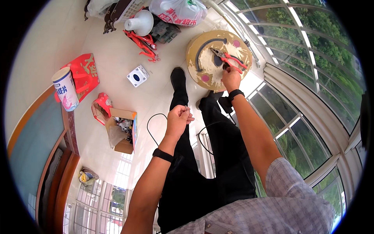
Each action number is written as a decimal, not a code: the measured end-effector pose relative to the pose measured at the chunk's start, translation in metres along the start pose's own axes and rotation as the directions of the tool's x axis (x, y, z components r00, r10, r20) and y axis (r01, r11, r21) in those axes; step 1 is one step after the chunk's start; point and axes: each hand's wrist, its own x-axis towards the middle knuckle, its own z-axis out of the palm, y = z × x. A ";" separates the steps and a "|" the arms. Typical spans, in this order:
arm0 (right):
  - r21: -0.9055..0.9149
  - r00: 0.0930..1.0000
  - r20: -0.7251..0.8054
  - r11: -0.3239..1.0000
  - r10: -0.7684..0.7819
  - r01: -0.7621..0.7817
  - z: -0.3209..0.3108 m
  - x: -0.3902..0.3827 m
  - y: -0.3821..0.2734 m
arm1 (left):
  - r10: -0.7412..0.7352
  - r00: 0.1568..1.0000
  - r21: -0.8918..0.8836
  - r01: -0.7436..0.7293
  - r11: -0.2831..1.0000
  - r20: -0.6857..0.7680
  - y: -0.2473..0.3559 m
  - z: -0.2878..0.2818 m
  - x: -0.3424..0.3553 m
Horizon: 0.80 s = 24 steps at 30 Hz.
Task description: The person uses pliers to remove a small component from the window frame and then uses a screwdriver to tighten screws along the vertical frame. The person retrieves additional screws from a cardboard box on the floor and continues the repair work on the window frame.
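My left hand (179,121) is in front of my knees, thumb and fingers pinched on the end of a thin black cable (147,125). The cable loops out to the left of that hand, and another stretch curves across my right leg. Farther out, my right hand (232,79) is closed at the lower handle of a pair of pliers (232,60) with red grips. Their jaws point left over a round, worn yellow stool (191,54). My right fingertips are partly hidden, and a small dark bit shows beside them.
An open cardboard box (124,147) of small parts stands on the left, near a red bag (87,76) and a white canister (65,90). A white-and-blue box (137,75) lies ahead. Plastic bags (180,11) and a white funnel-shaped thing (141,23) are at the far side. Windows (296,128) line the right.
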 end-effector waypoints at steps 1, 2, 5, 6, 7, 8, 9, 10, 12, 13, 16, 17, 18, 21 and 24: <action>-0.037 0.998 0.047 0.999 0.035 -0.034 0.001 0.003 -0.004 | 0.009 1.000 -0.016 -0.009 1.000 -0.011 -0.002 -0.003 0.001; -0.075 0.997 0.058 0.996 0.043 -0.039 0.000 0.004 -0.005 | 0.009 1.000 -0.011 -0.009 1.000 -0.019 -0.002 -0.004 0.003; -0.093 1.000 0.022 0.995 0.020 -0.018 0.004 0.008 -0.004 | 0.017 0.999 0.004 -0.016 1.000 -0.028 -0.004 -0.003 0.009; -0.084 1.000 -0.005 0.996 0.010 -0.011 0.005 0.010 0.002 | 0.024 0.999 0.007 -0.024 1.000 -0.021 -0.004 -0.002 0.011; -0.109 1.000 -0.021 0.994 -0.005 0.003 0.006 0.012 0.008 | 0.032 0.999 0.013 -0.032 0.999 -0.012 -0.004 -0.001 0.014; -0.140 0.999 -0.033 0.990 -0.021 0.016 0.004 0.008 0.007 | 0.034 0.999 0.032 -0.033 0.999 -0.011 -0.005 0.002 0.015; -0.170 0.998 -0.046 0.985 -0.034 0.026 0.002 0.003 0.006 | 0.035 0.999 0.054 -0.035 0.998 -0.007 -0.003 0.003 0.018; -0.101 0.999 -0.027 0.995 -0.024 0.022 0.000 0.004 0.004 | 0.036 0.999 0.078 -0.036 0.996 0.000 -0.002 0.006 0.023; -0.001 0.998 0.048 1.000 0.028 -0.028 -0.010 -0.001 0.003 | 0.040 0.999 0.072 -0.039 0.997 -0.011 0.005 0.017 0.028; 0.094 0.991 0.112 0.992 0.077 -0.087 -0.018 -0.005 0.002 | 0.032 0.999 0.060 -0.032 0.998 -0.013 0.009 0.024 0.032; 0.212 0.961 0.227 0.955 0.156 -0.205 -0.041 -0.014 0.011 | 0.070 0.997 0.084 -0.072 0.994 0.033 0.025 0.057 0.056; 0.269 0.940 0.285 0.925 0.190 -0.268 -0.050 -0.020 0.008 | 0.068 0.997 0.074 -0.070 0.995 0.038 0.029 0.070 0.067; 0.387 0.931 0.315 0.871 0.183 -0.302 -0.057 -0.023 0.012 | 0.069 0.997 0.087 -0.072 0.994 0.045 0.036 0.084 0.076; 0.515 0.880 0.415 0.738 0.231 -0.436 -0.077 -0.039 0.020 | 0.080 0.995 0.130 -0.087 0.988 0.058 0.051 0.126 0.110; 0.541 0.877 0.427 0.714 0.221 -0.444 -0.095 -0.055 0.026 | 0.097 0.995 0.154 -0.102 0.983 0.037 0.052 0.150 0.148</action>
